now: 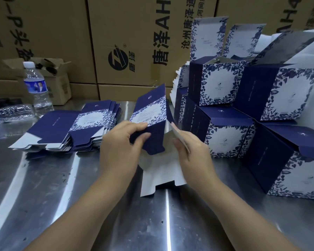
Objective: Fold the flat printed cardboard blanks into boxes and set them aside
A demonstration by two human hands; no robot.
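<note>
The partly opened blank point(150, 113) stands at the centre of the desk point(62, 196), between both hands. Its printed side, navy with a blue-and-white leaf pattern and a barcode label, faces the camera. Its white inner panel extends downward and rests on the desk surface.

Left hand point(120, 142): closed on the blank, with thumb and fingers pinching a navy flap at the lower left of the printed panel.

Right hand point(192, 149): closed on the blank, with thumb and fingers gripping the edge of a white flap on the right side.

Stack of flat blanks point(71, 127): lies on the desk to the left of the hands, fanned slightly, printed side up.

Boxes point(216, 84): folded units are piled in two tiers on the right of the desk. Several have lids standing open.

Water bottle point(37, 86): stands upright at the far left, behind the stack.

Cartons point(134, 42): large brown printed units line the back of the desk.
</note>
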